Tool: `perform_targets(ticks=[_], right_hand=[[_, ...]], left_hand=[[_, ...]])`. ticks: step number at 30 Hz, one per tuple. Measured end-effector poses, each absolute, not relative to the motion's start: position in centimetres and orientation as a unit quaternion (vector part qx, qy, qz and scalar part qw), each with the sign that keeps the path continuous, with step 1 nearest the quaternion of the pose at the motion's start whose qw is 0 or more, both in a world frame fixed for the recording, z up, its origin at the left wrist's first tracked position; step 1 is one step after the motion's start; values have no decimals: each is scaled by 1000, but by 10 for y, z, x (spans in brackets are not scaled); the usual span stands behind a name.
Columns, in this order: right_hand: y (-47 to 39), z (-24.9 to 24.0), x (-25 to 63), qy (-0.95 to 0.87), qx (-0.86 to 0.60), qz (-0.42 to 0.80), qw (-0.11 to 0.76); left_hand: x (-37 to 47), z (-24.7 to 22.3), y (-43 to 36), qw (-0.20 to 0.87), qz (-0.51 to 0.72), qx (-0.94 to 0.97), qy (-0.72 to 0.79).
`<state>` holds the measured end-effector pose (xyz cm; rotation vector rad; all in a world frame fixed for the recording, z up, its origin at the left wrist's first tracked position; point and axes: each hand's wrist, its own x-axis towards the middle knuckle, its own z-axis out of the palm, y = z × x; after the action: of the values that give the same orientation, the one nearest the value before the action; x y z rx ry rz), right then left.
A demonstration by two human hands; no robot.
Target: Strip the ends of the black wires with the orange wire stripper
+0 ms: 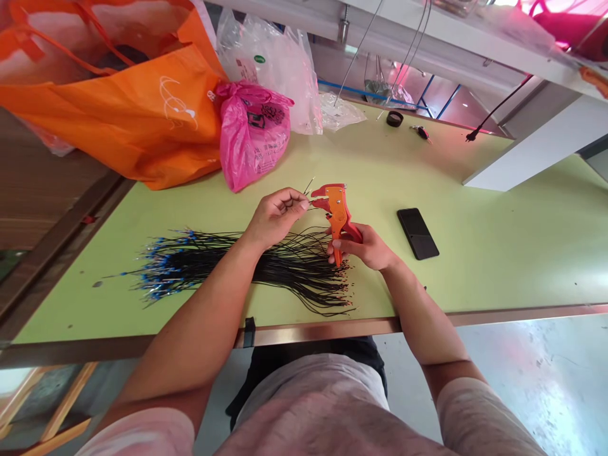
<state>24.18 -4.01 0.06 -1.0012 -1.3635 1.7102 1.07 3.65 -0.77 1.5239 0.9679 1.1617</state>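
My right hand (363,246) is wrapped round the handles of an orange and red wire stripper (337,212), its jaws pointing left. Thumb and fingers of my left hand (280,215) pinch a thin black wire (308,188) right beside those jaws; whether its end lies inside them I cannot tell. Below both hands a thick bundle of black wires (285,266) lies across the table. Its left ends carry blue tips (164,266), and the right ends show small copper-coloured tips. My left forearm covers part of the bundle.
A black phone (418,233) lies to the right on the green table (475,266). Behind are an orange bag (142,114), a pink plastic bag (256,136), clear plastic bags (280,69), a black tape roll (394,118) and keys (421,133). A white shelf post (536,139) stands at right.
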Motion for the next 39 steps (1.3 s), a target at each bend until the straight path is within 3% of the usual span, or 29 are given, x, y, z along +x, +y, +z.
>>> perform_targets(ticks=[39], right_hand=[[-42, 5, 237, -553, -419, 630, 348]], left_hand=[[0, -2, 37, 397, 424, 697, 420]])
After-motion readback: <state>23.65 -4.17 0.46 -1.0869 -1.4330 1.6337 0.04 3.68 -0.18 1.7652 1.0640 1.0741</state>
